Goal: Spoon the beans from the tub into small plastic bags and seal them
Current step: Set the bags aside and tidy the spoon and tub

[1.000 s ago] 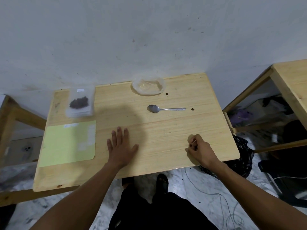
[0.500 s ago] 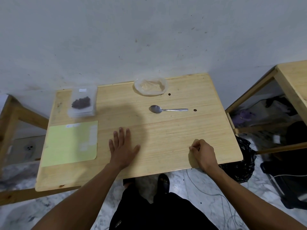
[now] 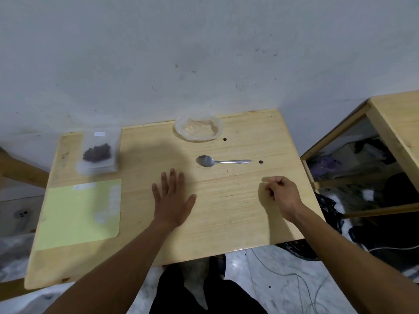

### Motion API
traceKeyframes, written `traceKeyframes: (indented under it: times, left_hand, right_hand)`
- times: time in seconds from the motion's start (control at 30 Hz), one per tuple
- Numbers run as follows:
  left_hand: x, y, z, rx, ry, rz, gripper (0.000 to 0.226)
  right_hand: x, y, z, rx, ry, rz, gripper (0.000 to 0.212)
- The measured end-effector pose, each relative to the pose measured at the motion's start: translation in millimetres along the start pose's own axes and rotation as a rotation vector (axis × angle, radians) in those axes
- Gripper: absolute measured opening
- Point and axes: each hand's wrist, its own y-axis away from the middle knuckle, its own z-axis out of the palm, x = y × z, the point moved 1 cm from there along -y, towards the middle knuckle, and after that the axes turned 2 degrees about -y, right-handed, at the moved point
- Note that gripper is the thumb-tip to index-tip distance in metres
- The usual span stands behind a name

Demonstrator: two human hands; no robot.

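Observation:
A clear plastic tub [image 3: 197, 130] stands at the back middle of the wooden table [image 3: 238, 211] and looks empty. A metal spoon [image 3: 221, 161] lies in front of it, bowl to the left. At the back left, a clear bag holding dark beans [image 3: 97, 152] rests on a stack of clear bags. My left hand [image 3: 173, 200] lies flat on the table, fingers spread, holding nothing. My right hand [image 3: 282, 192] hovers right of centre, below the spoon's handle, fingers curled in; whether it pinches something tiny I cannot tell.
A pale green sheet [image 3: 81, 214] lies on the table's left front. Two small dark spots [image 3: 261, 162] mark the wood near the tub and spoon. A second wooden table [image 3: 394, 123] stands to the right, with a black bag [image 3: 328, 214] and cables on the floor.
My right hand has moved from the table's front edge farther onto the table, closer to the spoon. My left hand stays flat in place.

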Motion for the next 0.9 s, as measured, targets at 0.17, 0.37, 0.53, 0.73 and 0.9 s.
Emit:
traceKeyframes:
  times: [0.17, 0.37, 0.53, 0.73, 0.9]
  left_hand:
    - [12.3, -30.4, 5.9, 0.044, 0.012, -0.036, 0.082]
    - [13.2, -29.3, 18.2, 0.192, -0.077, -0.013, 0.083]
    - [14.4, -24.8, 19.5, 0.242, -0.093, -0.021, 0.080]
    - [18.7, -26.3, 16.3, 0.258, -0.085, -0.038, 0.079]
    - [19.5, -25.9, 15.6, 0.284, -0.095, -0.036, 0.077]
  right_hand:
    - [-23.2, -39.8, 5.4, 0.018, 0.219, -0.126, 0.013]
    - [-39.4, -63.8, 16.2, -0.056, 0.344, -0.189, 0.013]
    - [-40.8, -74.5, 21.2, -0.060, 0.536, -0.177, 0.014]
    - [-51.5, -80.7, 33.5, -0.090, 0.373, -0.169, 0.008]
    - [-80.2, -87.5, 73.9, -0.190, 0.294, -0.264, 0.010]
